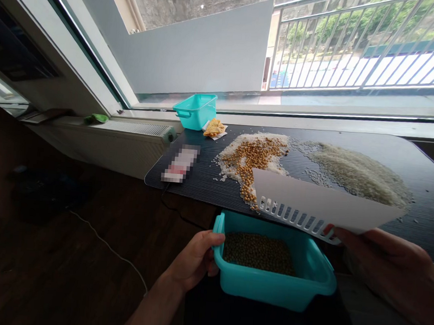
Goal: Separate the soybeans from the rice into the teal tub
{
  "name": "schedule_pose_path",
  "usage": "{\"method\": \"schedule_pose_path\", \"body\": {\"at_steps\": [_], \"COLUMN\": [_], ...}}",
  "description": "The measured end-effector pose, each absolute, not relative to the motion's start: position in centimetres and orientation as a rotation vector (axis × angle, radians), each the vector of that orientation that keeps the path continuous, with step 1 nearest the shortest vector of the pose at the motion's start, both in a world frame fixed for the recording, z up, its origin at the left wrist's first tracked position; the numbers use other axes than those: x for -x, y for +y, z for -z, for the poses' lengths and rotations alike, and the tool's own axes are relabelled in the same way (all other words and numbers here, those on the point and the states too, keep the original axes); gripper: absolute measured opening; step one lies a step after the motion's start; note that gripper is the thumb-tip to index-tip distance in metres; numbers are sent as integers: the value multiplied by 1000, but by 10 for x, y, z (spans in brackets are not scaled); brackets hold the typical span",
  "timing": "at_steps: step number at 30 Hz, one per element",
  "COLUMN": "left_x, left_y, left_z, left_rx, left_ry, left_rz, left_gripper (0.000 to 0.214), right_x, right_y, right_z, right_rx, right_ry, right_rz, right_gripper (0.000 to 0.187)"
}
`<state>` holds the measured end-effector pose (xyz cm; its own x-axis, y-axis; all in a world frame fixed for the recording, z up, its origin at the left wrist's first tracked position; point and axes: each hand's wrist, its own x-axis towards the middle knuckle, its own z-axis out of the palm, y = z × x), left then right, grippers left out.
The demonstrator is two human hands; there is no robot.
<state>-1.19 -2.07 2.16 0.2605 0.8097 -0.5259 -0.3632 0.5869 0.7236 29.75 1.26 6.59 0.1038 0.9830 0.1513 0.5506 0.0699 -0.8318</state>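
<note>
My left hand (pixel 200 254) grips the left rim of a turquoise plastic tub (pixel 267 286), held below the table's front edge. Small greenish-brown beans or grains (pixel 258 252) cover its bottom. In my right hand (pixel 379 250) is a flat white plastic panel (pixel 322 203) with a row of slots along its lower side. The panel stands tilted over the table edge, above the tub's far rim. Behind its left end lies a heap of yellow-brown beans (pixel 257 155) mixed with white grains (pixel 279 139). Part of that heap is hidden by the panel.
Pale rice-like grains (pixel 359 171) are spread over the right of the dark table (pixel 204 184). A second turquoise tub (pixel 198 112) stands at the back left, beside a yellowish crumpled item (pixel 215 128). A blurred-out object (pixel 181 163) with a cable lies at the left edge.
</note>
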Motion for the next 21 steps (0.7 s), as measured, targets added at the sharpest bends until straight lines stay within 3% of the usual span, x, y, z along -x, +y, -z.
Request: {"method": "schedule_pose_path", "body": {"at_steps": [21], "left_x": [10], "left_y": [-20], "left_z": [-24], "left_rx": [-512], "left_ry": [1023], "left_rz": [-853], "left_gripper": [38], "right_x": [-297], "right_y": [9], "right_z": [-61], "right_rx": [1543], "right_ry": [-1435], "right_rz": [-785], "right_gripper": [39]}}
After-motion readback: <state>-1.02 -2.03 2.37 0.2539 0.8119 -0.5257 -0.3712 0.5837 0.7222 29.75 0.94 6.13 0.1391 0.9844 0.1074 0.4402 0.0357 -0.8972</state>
